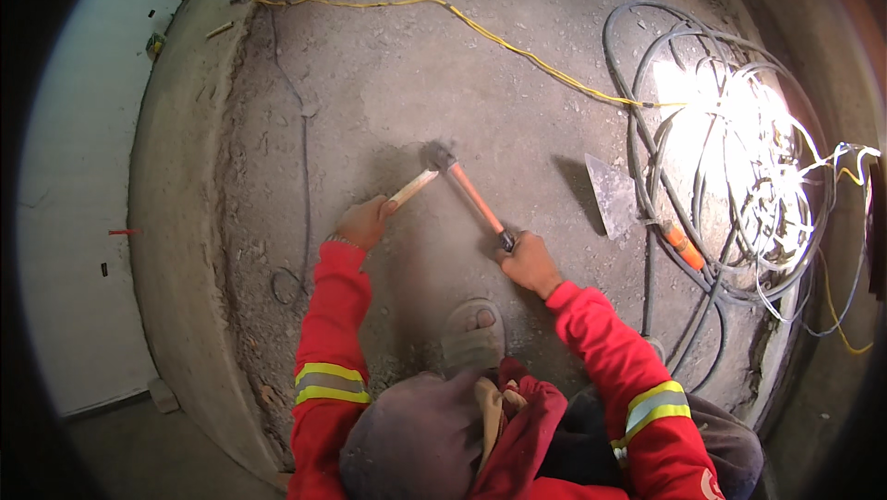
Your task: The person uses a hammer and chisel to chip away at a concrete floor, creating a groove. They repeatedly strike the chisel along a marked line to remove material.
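My left hand (365, 223) is closed round the near end of a pale wooden stick (414, 188), which slants up and to the right. My right hand (531, 264) grips a hammer (477, 196) by the black end of its orange handle. The dark hammer head is down by the concrete floor (397, 112), right beside the far tip of the stick. Whether head and stick touch, I cannot tell. Both my sleeves are red with reflective bands.
A triangular trowel (612, 197) with an orange handle lies to the right. Beyond it sits a big coil of grey cables (647, 153) in bright light. A yellow cord (490, 33) crosses the far floor. Rubble lines a low ledge (185, 204) on the left.
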A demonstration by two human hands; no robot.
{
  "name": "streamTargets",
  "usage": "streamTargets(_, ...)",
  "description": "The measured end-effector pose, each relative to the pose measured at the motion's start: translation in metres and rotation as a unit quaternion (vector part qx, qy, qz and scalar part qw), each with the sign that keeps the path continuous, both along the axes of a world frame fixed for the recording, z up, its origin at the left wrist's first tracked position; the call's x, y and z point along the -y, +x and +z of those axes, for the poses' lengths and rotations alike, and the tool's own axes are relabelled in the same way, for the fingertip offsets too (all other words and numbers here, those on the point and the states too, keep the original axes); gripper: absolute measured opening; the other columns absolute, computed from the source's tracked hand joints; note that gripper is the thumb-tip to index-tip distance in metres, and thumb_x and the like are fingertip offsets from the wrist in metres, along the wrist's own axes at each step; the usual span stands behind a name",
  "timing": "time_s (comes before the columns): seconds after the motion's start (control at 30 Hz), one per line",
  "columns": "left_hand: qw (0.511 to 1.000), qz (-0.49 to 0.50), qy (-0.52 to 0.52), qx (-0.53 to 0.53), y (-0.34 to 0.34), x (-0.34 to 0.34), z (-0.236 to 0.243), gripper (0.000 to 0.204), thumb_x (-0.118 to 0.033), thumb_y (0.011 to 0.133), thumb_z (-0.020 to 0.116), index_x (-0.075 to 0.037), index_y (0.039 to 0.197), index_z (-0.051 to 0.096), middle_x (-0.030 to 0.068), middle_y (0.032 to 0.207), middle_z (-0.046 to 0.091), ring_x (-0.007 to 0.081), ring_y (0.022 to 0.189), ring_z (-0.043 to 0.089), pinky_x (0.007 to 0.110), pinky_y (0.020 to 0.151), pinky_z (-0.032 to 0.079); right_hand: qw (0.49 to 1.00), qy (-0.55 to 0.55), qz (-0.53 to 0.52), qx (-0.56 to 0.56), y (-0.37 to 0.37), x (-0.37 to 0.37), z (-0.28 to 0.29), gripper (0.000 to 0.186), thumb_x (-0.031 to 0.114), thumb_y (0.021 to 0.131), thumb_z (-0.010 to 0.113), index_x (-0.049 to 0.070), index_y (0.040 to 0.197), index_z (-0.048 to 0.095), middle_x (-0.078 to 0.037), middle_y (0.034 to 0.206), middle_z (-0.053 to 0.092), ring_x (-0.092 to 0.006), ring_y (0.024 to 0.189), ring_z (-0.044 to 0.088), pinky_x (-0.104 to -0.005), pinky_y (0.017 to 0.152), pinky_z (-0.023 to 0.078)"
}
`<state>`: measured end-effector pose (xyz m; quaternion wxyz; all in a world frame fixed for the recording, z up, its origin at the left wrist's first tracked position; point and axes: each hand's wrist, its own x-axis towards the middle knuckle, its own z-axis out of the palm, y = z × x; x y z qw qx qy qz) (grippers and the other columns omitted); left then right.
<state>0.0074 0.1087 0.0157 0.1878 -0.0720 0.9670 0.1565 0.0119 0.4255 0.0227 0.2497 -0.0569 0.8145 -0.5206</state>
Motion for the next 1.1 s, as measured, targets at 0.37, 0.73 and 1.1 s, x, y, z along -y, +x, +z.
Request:
streamTargets(0.37,0.999,-0.011,0.044,0.022,0.001,0.007,0.0,0.041,-0.043,0.096,0.037,-0.009,0.093,0.06,0.0186,0.081,0.062,0.0414,0.079,0.058,0.049,0.069,0.043,0.98,-0.162,-0.105,-0.04,0.001,0.005,0.032,0.018,0.014,0.077,0.059,-0.004,0.075,0.054,-0.014,0.054,0.048,-0.0218,0.048,0.046,-0.0379,0.05,0.039)
streamTargets(0.73,0.998,0.034,0.048,-0.004,0.005,0.005,0.002,0.039,-0.043,0.095,0.039,-0.011,0.094,0.06,0.0187,0.083,0.062,0.0425,0.08,0.058,0.052,0.07,0.042,0.991,-0.126,-0.031,-0.013,-0.011,-0.001,0.067,0.012,0.009,0.074,0.058,-0.001,0.072,0.052,-0.009,0.056,0.042,-0.0168,0.054,0.041,-0.0327,0.05,0.036)
streamTargets(1.1,1.0,0.012,0.013,0.011,0.004,0.003,0.006,0.041,-0.044,0.095,0.038,-0.01,0.09,0.059,0.0187,0.08,0.062,0.0413,0.078,0.059,0.051,0.068,0.043,0.987,-0.052,-0.017,0.154,-0.002,-0.008,0.015,0.019,0.013,0.076,0.059,-0.002,0.067,0.054,-0.009,0.05,0.048,-0.013,0.046,0.045,-0.0312,0.046,0.038)
